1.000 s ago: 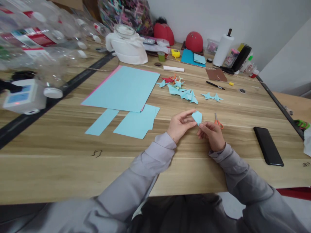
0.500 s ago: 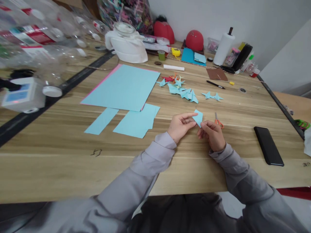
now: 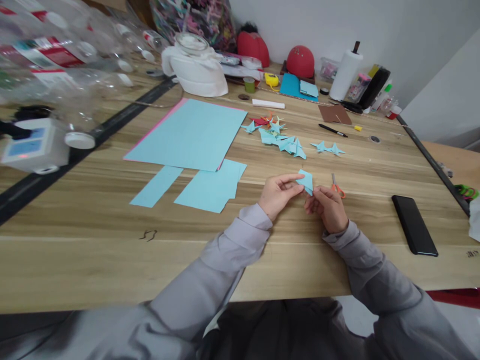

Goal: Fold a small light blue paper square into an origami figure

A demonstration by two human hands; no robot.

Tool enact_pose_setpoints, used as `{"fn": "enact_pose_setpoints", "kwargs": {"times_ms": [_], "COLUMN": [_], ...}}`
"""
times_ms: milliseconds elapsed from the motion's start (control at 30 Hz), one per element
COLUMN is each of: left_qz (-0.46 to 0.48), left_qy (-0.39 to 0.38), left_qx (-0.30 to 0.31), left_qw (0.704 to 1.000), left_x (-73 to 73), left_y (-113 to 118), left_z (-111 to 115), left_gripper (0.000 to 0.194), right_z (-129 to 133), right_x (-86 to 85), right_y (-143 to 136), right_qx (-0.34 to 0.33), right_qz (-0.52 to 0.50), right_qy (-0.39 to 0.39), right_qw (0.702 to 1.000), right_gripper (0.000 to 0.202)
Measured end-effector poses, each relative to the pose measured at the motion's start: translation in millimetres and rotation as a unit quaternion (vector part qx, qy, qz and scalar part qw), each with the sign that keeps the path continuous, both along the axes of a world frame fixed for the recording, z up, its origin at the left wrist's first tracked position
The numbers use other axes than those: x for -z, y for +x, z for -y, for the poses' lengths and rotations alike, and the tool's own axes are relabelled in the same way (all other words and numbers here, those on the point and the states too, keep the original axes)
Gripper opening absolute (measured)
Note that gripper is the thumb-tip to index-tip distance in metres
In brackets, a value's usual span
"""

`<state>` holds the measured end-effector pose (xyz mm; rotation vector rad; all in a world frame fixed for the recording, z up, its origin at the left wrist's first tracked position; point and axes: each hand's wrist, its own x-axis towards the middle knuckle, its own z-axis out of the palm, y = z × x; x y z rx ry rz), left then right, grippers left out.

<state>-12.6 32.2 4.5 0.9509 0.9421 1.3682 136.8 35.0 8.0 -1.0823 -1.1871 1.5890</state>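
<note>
A small folded piece of light blue paper (image 3: 306,180) is held just above the table between my two hands. My left hand (image 3: 280,194) pinches its left side between thumb and fingers. At its lower right corner, my right hand (image 3: 327,205) has thumb and forefinger closed on the paper. Orange-handled scissors (image 3: 338,190) lie right behind my right hand. Beyond the hands are several folded blue paper shapes (image 3: 288,144) and a separate pair (image 3: 328,148). Large blue sheets (image 3: 191,135), cut blue pieces (image 3: 210,190) and a blue strip (image 3: 157,186) lie to the left.
A black phone (image 3: 414,225) lies at the right. Plastic bottles (image 3: 63,55) and a white power box (image 3: 37,145) stand at the left. Farther back are a black pen (image 3: 333,130), brown paper (image 3: 335,114), a paper roll (image 3: 345,76) and a red pincushion (image 3: 300,62).
The small paper's lower part has changed shape, with a fold now showing near its bottom corner. My right fingertips have shifted slightly to the right and up; my left hand is nearly still.
</note>
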Motion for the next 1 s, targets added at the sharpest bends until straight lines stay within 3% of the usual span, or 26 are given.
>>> {"fn": "enact_pose_setpoints", "kwargs": {"times_ms": [233,333,567,833,1000], "left_qz": [-0.024,-0.037,-0.028,-0.004,-0.005], "left_qy": [0.007,0.02,0.008,-0.024,-0.04], "left_qx": [-0.035,-0.042,-0.012,0.009,0.013], "left_qw": [0.999,0.998,0.999,1.0,0.999], "left_x": [-0.9,2.4,7.6,1.9,1.1], "left_y": [1.7,1.9,3.2,2.4,4.4], "left_z": [-1.7,-4.6,-6.5,-1.4,-0.7], "left_gripper": [0.036,0.034,0.038,0.047,0.04], "right_z": [1.1,0.7,-2.7,-4.7,-6.4], "right_x": [0.8,2.2,1.8,6.9,7.2], "right_y": [-1.4,-2.0,-0.9,0.9,1.1], "right_qx": [-0.017,0.005,0.034,0.074,0.105], "right_qz": [0.041,0.029,0.035,0.043,0.044], "right_qy": [0.02,0.029,0.058,0.083,0.081], "right_qw": [0.999,0.999,0.997,0.993,0.99], "right_gripper": [0.04,0.04,0.042,0.039,0.038]}}
